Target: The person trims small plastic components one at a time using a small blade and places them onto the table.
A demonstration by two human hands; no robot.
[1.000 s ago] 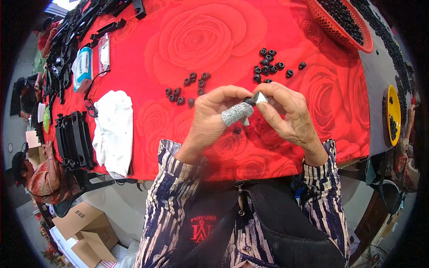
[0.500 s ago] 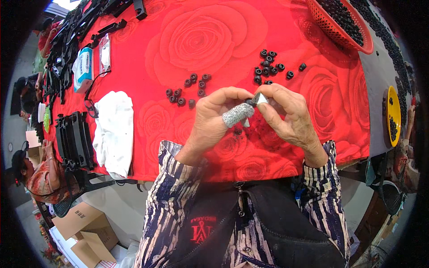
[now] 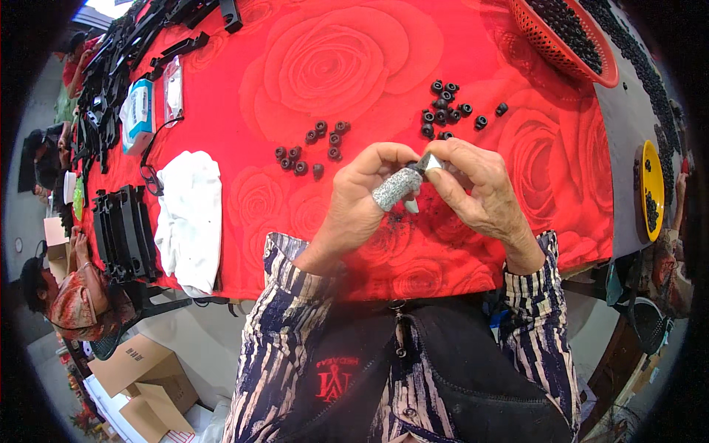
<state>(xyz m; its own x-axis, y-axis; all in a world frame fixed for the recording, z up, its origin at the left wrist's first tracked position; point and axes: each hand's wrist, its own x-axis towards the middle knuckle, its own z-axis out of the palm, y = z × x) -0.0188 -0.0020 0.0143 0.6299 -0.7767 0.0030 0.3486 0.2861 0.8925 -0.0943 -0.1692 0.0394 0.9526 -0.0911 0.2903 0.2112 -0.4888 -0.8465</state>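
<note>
My left hand [image 3: 354, 196] is closed in a pinch on a small black part, mostly hidden by the fingers. A speckled grey sleeve [image 3: 395, 190] wraps its thumb. My right hand [image 3: 484, 184] grips a short metal blade [image 3: 427, 163], whose edge meets the black part between my two hands. Dark crumbs [image 3: 401, 219] lie on the red cloth [image 3: 443, 247] below. Beyond the left hand sits a loose group of small round black parts [image 3: 299, 168]; past the right hand there is another group of the same parts [image 3: 441, 116].
A red basket [image 3: 607, 70] of black parts stands far right, a yellow tray [image 3: 647, 166] nearer on the grey surface. Leftward lie white cloth [image 3: 188, 221], black bars [image 3: 122, 232], a tissue pack [image 3: 138, 114] and glasses [image 3: 151, 177]. A person [image 3: 77, 295] sits far left.
My hands stay together, with the left hand and its wrapped thumb shifted very slightly right. The person at far left has lowered their head. More dark crumbs show under my hands.
</note>
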